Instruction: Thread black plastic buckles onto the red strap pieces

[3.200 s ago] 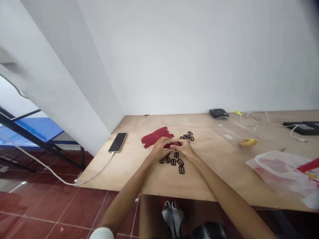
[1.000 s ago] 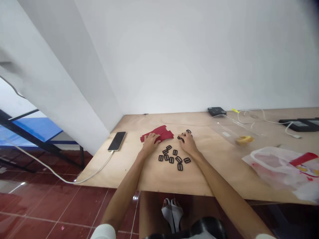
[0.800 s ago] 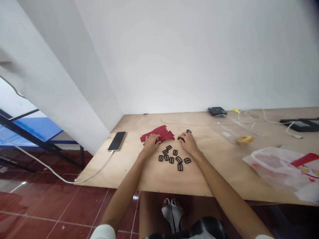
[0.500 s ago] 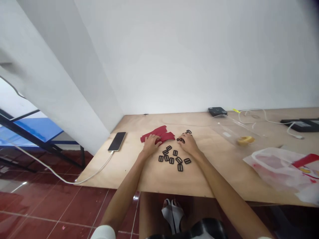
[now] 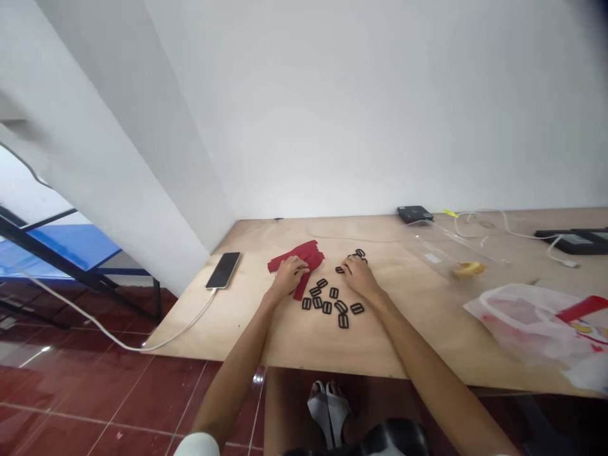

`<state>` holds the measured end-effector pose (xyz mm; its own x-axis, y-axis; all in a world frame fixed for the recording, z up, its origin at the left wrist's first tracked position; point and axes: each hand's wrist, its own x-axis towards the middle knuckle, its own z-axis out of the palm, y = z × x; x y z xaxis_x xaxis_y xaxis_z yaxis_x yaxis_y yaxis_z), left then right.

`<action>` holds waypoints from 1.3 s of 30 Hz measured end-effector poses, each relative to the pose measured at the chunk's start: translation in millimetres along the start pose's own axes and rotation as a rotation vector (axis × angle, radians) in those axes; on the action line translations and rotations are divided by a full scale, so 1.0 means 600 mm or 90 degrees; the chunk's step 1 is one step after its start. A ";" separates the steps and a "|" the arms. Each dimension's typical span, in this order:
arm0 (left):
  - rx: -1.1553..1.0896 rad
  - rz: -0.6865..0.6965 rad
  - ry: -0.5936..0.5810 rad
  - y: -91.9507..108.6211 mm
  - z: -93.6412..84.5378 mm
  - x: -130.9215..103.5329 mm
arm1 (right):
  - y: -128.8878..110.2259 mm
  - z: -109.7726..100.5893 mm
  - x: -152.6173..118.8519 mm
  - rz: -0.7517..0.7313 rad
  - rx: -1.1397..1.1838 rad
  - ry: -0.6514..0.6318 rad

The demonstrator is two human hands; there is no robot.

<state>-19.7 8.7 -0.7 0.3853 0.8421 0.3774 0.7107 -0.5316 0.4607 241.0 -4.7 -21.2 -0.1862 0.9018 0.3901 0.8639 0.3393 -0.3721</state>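
Red fabric strips (image 5: pixel 295 253) lie in a loose pile on the wooden table. My left hand (image 5: pixel 289 275) is closed on them, thumb and fingers pressed together, and one strip angles down toward the front from under it. Several black slide buckles (image 5: pixel 327 307) are scattered between my forearms. My right hand (image 5: pixel 356 273) rests over more black buckles (image 5: pixel 360 253) at the back of that group, its fingers curled down; whether it grips one is hidden.
A phone (image 5: pixel 223 270) on a white cable (image 5: pixel 178 334) lies at the left. To the right are a black box (image 5: pixel 415 214), a clear plastic bag with a yellow roll (image 5: pixel 468 270) and a white plastic bag (image 5: pixel 517 316). The table (image 5: pixel 323 354) ends near my body.
One red strip has swung from the pile's right side to point toward the front beside my left hand. My right hand has shifted slightly, its fingers drawn in over the buckles.
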 end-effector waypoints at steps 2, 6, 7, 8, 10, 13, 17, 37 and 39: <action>0.019 -0.003 -0.010 -0.001 -0.001 0.001 | -0.002 -0.004 -0.001 -0.005 0.015 0.004; 0.053 -0.015 -0.039 -0.005 -0.002 0.000 | -0.006 -0.010 -0.001 -0.021 0.065 -0.018; 0.057 -0.016 -0.045 -0.005 -0.001 0.000 | -0.006 -0.010 -0.001 -0.021 0.069 -0.026; 0.061 -0.017 -0.050 -0.004 -0.001 -0.002 | -0.007 -0.010 0.000 -0.019 0.070 -0.031; 0.072 -0.018 -0.057 0.000 0.001 -0.005 | -0.007 -0.008 0.001 -0.016 0.068 -0.036; 0.109 -0.028 -0.071 0.007 0.002 -0.008 | -0.007 -0.003 0.002 -0.012 0.072 -0.039; 0.142 -0.052 -0.072 0.001 -0.006 -0.006 | -0.005 0.002 0.003 0.012 0.090 -0.020; -0.279 0.058 -0.148 0.047 -0.044 -0.008 | -0.023 0.011 0.002 0.150 0.598 0.001; -0.276 0.053 -0.150 0.044 -0.041 -0.007 | -0.026 0.008 0.003 0.179 0.658 0.009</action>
<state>-17.3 -11.0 29.5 0.5884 0.7663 0.2580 0.3813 -0.5443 0.7472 224.9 -7.1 -18.6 -0.0311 0.9819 0.1868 0.0580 0.1884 -0.9804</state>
